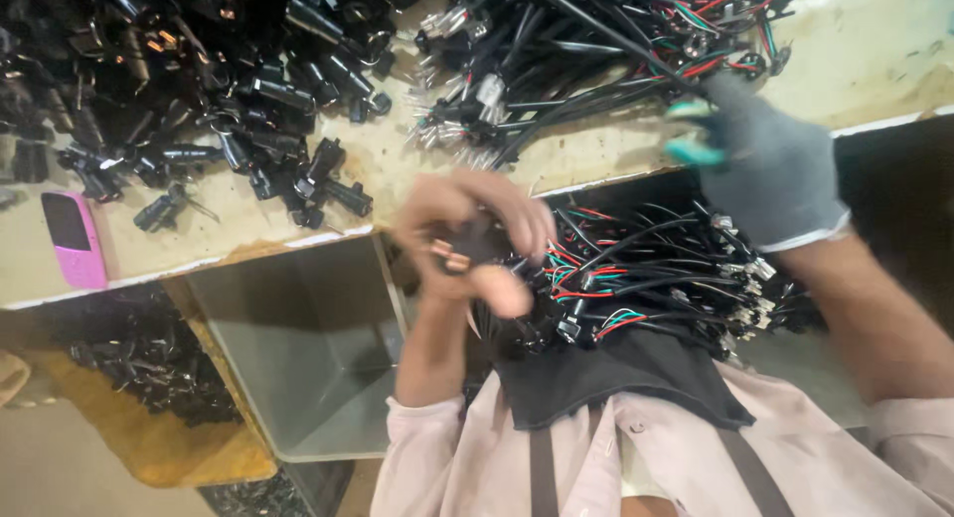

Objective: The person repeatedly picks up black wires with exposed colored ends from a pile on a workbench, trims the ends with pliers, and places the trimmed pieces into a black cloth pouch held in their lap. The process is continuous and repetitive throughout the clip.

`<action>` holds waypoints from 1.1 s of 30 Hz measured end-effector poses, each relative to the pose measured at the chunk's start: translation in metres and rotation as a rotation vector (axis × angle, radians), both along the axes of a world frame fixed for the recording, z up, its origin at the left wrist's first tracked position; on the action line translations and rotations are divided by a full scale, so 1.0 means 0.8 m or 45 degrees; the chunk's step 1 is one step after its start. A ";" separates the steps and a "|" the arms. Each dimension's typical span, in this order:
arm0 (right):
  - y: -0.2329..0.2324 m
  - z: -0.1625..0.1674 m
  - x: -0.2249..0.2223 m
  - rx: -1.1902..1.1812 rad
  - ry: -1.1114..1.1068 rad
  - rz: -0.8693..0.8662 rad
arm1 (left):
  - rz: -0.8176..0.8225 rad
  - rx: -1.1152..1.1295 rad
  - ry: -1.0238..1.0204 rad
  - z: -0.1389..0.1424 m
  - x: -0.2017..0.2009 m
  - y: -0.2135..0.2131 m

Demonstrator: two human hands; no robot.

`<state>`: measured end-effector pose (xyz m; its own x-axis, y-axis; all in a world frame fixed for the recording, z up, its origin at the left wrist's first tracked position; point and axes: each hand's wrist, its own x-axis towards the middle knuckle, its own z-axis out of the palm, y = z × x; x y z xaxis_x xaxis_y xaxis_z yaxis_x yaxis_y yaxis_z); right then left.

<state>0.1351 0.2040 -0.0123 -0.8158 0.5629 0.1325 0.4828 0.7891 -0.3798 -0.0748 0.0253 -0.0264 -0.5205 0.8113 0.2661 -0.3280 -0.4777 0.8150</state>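
Connector (449, 257) sits in left hand (467, 241) grip (right hand (765, 159) on cables (586, 40)).

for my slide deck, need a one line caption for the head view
Bare left hand pinches a small black connector while the gloved right hand reaches into a bundle of wired cables on the workbench.

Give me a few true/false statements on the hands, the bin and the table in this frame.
1. The right hand wears a grey glove. True.
2. The left hand is gloved too. False: it is bare.
3. The left hand holds a small black part with a copper-coloured end. True.
4. The grey bin is full of cables. False: it looks empty.
5. A pink device lies on the table. True.
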 end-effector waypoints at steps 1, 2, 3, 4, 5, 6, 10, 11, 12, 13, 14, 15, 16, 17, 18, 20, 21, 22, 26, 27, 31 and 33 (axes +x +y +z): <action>0.000 0.005 -0.001 -0.148 0.138 -0.057 | -0.013 -0.242 -0.155 -0.001 0.019 -0.003; -0.001 0.011 0.001 -0.301 0.267 -0.108 | -0.044 -0.438 0.052 -0.004 0.031 -0.002; -0.007 0.016 0.004 -0.371 0.315 -0.114 | -0.085 -0.641 0.257 -0.005 0.041 -0.006; -0.014 0.019 0.007 -0.440 0.364 -0.120 | -0.233 -0.629 0.200 -0.004 0.045 -0.013; -0.029 0.021 0.011 -0.419 0.343 -0.059 | -0.368 -0.618 0.146 -0.002 0.046 -0.019; -0.037 0.021 0.011 -0.407 0.325 -0.013 | -0.515 -0.618 0.091 0.001 0.045 -0.025; -0.054 0.019 0.004 -0.276 0.018 0.497 | -0.369 -0.523 0.602 0.014 0.036 -0.036; -0.052 0.019 0.000 -0.229 -0.055 0.619 | -0.397 -0.627 0.598 0.017 0.037 -0.035; -0.052 0.019 -0.003 -0.154 -0.120 0.741 | -0.414 -0.710 0.610 0.020 0.039 -0.033; -0.051 0.019 -0.006 -0.189 -0.097 0.767 | -0.432 -0.726 0.604 0.023 0.042 -0.031; -0.051 0.018 -0.008 -0.232 -0.085 0.801 | -0.448 -0.747 0.583 0.027 0.047 -0.030; -0.052 0.018 -0.009 -0.298 -0.081 0.847 | -0.459 -0.787 0.544 0.030 0.052 -0.029; -0.056 0.016 -0.009 -0.468 0.039 0.591 | -0.367 -0.793 0.637 0.032 0.057 -0.030; -0.062 0.014 -0.007 -0.619 0.159 0.329 | -0.271 -0.789 0.738 0.035 0.062 -0.029; -0.068 0.011 -0.005 -0.765 0.278 0.070 | -0.167 -0.787 0.840 0.035 0.064 -0.030; -0.078 0.005 0.000 -0.658 0.202 0.194 | -0.361 -0.950 0.601 0.036 0.066 -0.032; -0.081 0.004 0.003 -0.673 0.221 0.197 | -0.444 -1.012 0.496 0.036 0.065 -0.033; -0.083 0.005 0.006 -0.722 0.260 0.174 | -0.414 -0.986 0.533 0.034 0.063 -0.034; -0.079 0.034 0.010 -1.070 0.776 -0.238 | -0.324 -0.705 0.621 0.033 0.054 -0.040; -0.077 0.048 0.010 -0.992 0.862 -0.194 | -0.285 -0.588 0.618 0.034 0.054 -0.041; -0.065 0.081 -0.010 -0.529 0.494 0.414 | -0.300 -0.575 0.677 0.035 0.059 -0.042; -0.067 0.079 -0.023 -0.580 0.353 0.422 | -0.166 -0.610 0.756 0.032 0.063 -0.039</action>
